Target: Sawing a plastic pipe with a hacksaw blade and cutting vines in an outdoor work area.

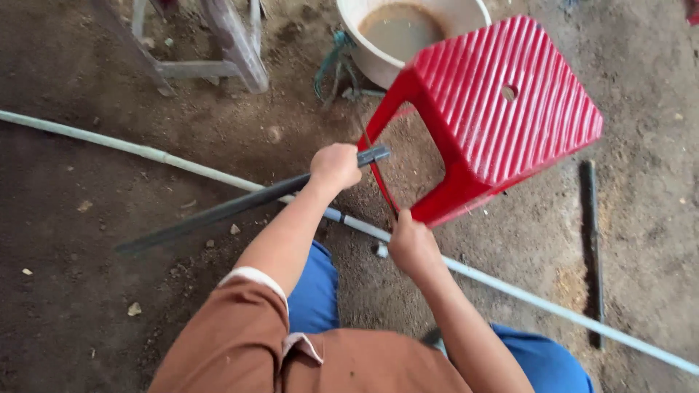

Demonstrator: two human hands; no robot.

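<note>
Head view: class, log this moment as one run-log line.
left hand: grips dark flat bar | right hand: holds thin rod | red stool: beside hands | grey pipe: on dirt

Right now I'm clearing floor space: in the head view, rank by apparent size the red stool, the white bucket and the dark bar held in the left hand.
1. red stool
2. dark bar: long but thin
3. white bucket: cropped and farther off, so unsure

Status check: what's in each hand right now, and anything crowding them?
Left hand gripping long dark bar near its end. Right hand holding thin red-handled tool, too slim to identify. Pale pipe runs under both; red stool close ahead.
</note>
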